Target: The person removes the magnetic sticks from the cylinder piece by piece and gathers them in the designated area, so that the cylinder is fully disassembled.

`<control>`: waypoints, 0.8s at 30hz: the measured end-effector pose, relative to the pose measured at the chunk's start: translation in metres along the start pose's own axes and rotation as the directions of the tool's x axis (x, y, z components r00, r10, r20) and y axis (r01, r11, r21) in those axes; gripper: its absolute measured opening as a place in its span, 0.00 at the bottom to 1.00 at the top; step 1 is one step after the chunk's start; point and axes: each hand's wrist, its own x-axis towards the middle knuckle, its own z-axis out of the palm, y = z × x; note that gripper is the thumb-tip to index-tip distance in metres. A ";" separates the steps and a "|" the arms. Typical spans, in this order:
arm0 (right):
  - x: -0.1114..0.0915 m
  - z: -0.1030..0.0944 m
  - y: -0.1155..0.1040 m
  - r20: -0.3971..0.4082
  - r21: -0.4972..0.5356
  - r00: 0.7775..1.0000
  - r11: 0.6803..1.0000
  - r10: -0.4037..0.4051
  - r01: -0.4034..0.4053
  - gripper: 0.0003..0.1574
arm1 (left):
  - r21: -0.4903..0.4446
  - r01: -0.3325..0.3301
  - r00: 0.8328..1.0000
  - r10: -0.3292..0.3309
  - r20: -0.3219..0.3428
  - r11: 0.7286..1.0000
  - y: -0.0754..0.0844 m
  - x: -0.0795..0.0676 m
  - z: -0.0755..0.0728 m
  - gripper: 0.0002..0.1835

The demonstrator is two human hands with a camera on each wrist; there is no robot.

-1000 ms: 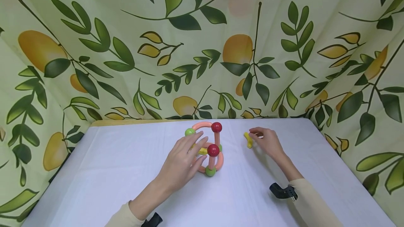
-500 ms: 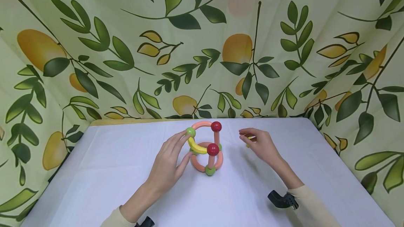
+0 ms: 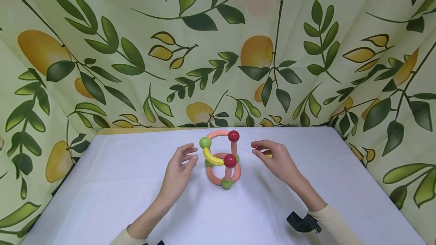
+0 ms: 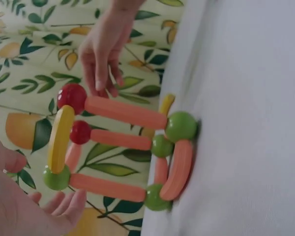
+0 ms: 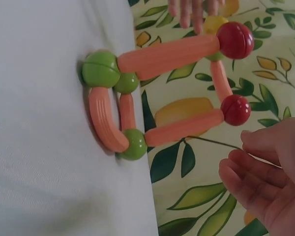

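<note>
A toy frame of balls and rods stands upright on the table. Its bottom ring has pink curved rods [image 3: 213,177] and green balls [image 3: 226,183]. Upright pink rods carry red balls [image 3: 229,160] and a green ball [image 3: 205,142], with a yellow curved rod [image 3: 212,158] and a pink curved one along the top. Left of it, apart from it, my left hand [image 3: 178,171] hovers with loosely bent fingers and holds nothing. My right hand [image 3: 279,162] hangs on the right, also holding nothing, thumb and fingers apart. Behind it a loose yellow rod [image 4: 167,104] lies mostly hidden in the head view.
White cloth [image 3: 136,188] covers the table, whose wooden edge [image 3: 136,131] shows at the back left. A leaf-and-fruit patterned curtain [image 3: 218,59] surrounds the far side. Black wrist cameras [image 3: 303,223] sit at the sleeves.
My left hand has drawn back left, off the frame's upper part. My right hand has left the loose yellow rod and moved left toward the frame. The frame has stayed in place.
</note>
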 end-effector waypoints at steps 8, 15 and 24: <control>0.000 0.003 -0.016 -0.008 0.018 1.000 1.000 -0.024 0.024 0.16 | -0.317 0.340 0.934 -0.277 0.225 0.886 -0.001 0.003 -0.003 0.25; -0.002 0.008 -0.029 -0.069 0.059 0.988 0.988 -0.138 0.142 0.14 | -0.507 0.483 0.864 -0.296 0.407 0.714 -0.007 0.005 -0.002 0.27; -0.005 0.017 -0.039 -0.049 0.109 0.972 0.966 -0.229 0.233 0.20 | -0.578 0.512 0.848 -0.265 0.460 0.636 -0.002 0.008 0.006 0.26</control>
